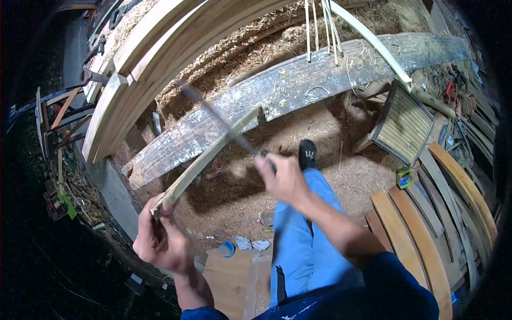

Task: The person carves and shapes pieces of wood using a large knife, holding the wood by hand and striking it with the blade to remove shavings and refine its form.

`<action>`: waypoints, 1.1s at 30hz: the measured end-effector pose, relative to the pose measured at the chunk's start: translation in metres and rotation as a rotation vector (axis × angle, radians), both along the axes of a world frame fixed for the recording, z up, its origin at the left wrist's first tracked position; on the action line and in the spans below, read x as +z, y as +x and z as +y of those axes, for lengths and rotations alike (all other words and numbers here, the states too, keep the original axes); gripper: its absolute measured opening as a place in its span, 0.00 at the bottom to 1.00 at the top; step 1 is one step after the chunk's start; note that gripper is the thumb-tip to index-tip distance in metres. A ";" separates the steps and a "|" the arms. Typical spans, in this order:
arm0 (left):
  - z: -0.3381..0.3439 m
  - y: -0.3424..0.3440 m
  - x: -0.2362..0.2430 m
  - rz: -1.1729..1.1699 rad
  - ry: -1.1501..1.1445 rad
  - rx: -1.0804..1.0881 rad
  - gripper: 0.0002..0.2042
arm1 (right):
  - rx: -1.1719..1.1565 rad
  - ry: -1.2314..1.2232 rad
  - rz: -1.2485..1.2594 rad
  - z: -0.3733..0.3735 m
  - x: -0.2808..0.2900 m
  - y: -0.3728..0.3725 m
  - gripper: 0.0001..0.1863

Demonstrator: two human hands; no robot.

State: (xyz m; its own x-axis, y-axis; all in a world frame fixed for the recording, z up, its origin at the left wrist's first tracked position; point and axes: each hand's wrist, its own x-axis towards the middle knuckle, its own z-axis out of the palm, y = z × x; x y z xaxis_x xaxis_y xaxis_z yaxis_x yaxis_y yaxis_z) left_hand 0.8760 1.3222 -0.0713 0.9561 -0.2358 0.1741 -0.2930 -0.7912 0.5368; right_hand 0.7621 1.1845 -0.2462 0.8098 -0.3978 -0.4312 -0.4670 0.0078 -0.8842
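My left hand is closed around the near end of a pale split wooden strip, possibly bamboo. The strip slants up and away to the right, its far end at a small notch on the edge of a worn plank bench. In my right hand is the handle of a long knife; the fingers wrap round it. Its blurred blade crosses over the strip near the far end, pointing up and left. Whether the edge touches the strip cannot be made out.
Large curved timbers stand at the upper left. Thin sticks and a white curved strip rest on the bench. A slatted stool stands to the right, above stacked boards. Shavings cover the ground around my shoe.
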 end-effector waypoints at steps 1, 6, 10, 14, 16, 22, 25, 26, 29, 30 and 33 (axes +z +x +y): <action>0.001 0.003 0.002 -0.024 0.013 -0.095 0.07 | 0.029 -0.003 -0.061 0.002 0.026 0.002 0.34; 0.006 0.012 0.011 -0.005 0.081 -0.229 0.09 | 0.108 0.133 -0.264 0.022 0.089 -0.005 0.23; 0.009 0.008 0.016 -0.014 0.130 -0.283 0.09 | 0.115 0.156 -0.213 0.022 0.110 -0.007 0.27; 0.008 0.011 0.018 -0.002 0.074 -0.348 0.11 | -0.037 0.140 -0.002 0.010 0.060 -0.019 0.30; 0.008 0.013 0.014 -0.033 0.071 -0.398 0.11 | -0.123 -0.036 0.195 -0.006 0.011 -0.028 0.34; 0.003 0.011 0.017 -0.058 0.076 -0.437 0.12 | 0.056 0.172 -0.253 0.017 0.103 -0.010 0.31; 0.003 0.014 0.020 -0.088 0.184 -0.509 0.13 | 0.160 0.137 -0.332 0.006 0.106 -0.005 0.29; 0.003 0.014 0.022 -0.089 0.188 -0.514 0.13 | 0.155 0.139 -0.334 0.008 0.105 -0.006 0.29; 0.010 0.013 0.019 -0.132 0.220 -0.563 0.13 | 0.186 0.062 -0.333 0.010 0.105 -0.009 0.28; 0.015 0.014 0.019 -0.135 0.219 -0.566 0.13 | 0.183 0.059 -0.335 0.011 0.110 -0.007 0.28; 0.021 0.017 0.018 -0.048 0.212 -0.519 0.13 | 0.209 0.109 -0.225 0.016 0.125 -0.001 0.29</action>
State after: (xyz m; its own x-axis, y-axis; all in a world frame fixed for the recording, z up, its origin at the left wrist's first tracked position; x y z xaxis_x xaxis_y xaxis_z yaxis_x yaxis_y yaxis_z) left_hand 0.8934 1.3433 -0.0537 0.6975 -0.7078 0.1122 -0.6928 -0.6259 0.3583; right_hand 0.7609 1.2007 -0.1212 0.9488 -0.1745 -0.2631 -0.2614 0.0333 -0.9647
